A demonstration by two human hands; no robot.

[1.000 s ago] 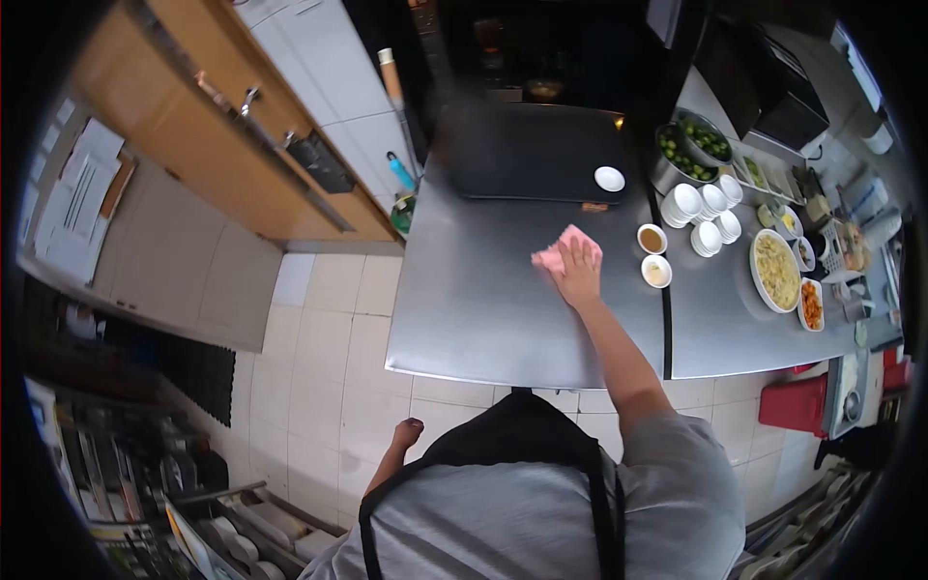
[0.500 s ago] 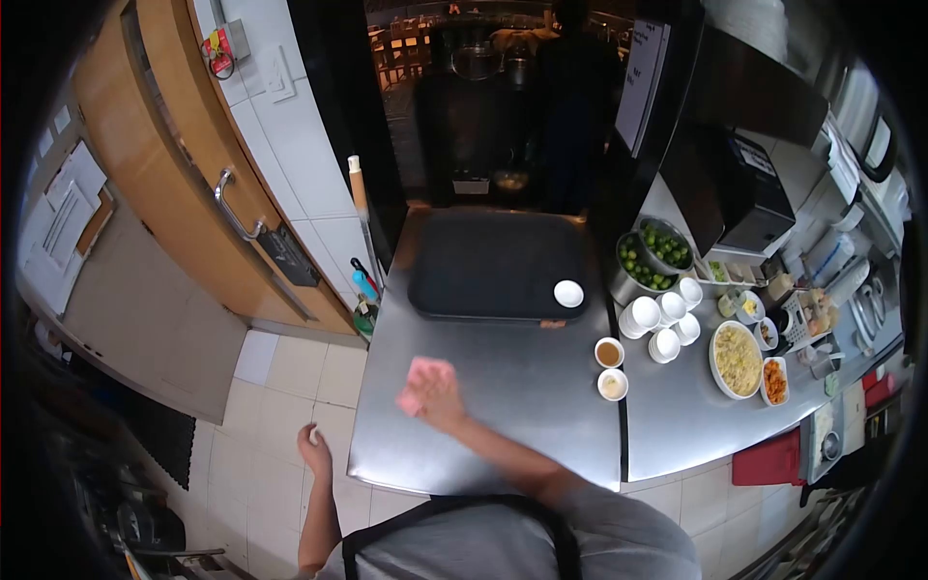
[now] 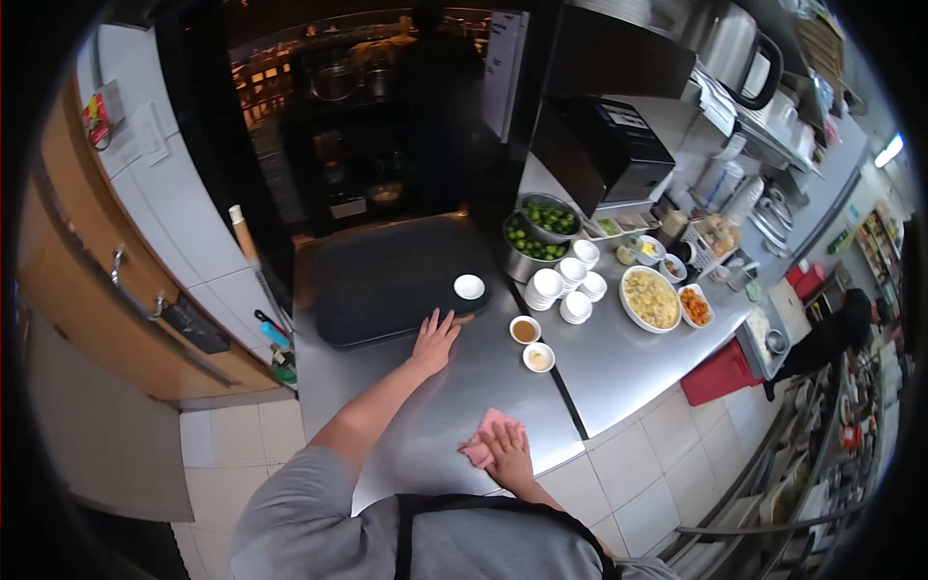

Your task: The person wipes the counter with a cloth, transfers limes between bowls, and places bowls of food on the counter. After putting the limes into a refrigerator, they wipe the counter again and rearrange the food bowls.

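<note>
My right hand (image 3: 509, 458) presses a folded pink cloth (image 3: 480, 448) onto the steel counter (image 3: 425, 411) near its front edge, fingers spread over the cloth. My left hand (image 3: 437, 340) reaches forward with fingers apart, its fingertips at the front edge of a large black tray (image 3: 387, 275). A small white dish (image 3: 469, 287) sits on the tray, just beyond those fingertips. To the right of my left hand stand a cup of brown sauce (image 3: 525, 331) and a cup with pale contents (image 3: 538, 359).
Stacked white cups (image 3: 547, 283) stand by two metal bowls of green limes (image 3: 530, 244). Farther right are a bowl of pale food (image 3: 650, 299) and a dish of orange pieces (image 3: 695, 306). A red bin (image 3: 717, 373) is below; a person (image 3: 833, 333) stands at far right.
My right hand has moved the cloth rightward and closer to the counter's front edge. My left hand has come up from beside the counter to the tray. The view has turned right.
</note>
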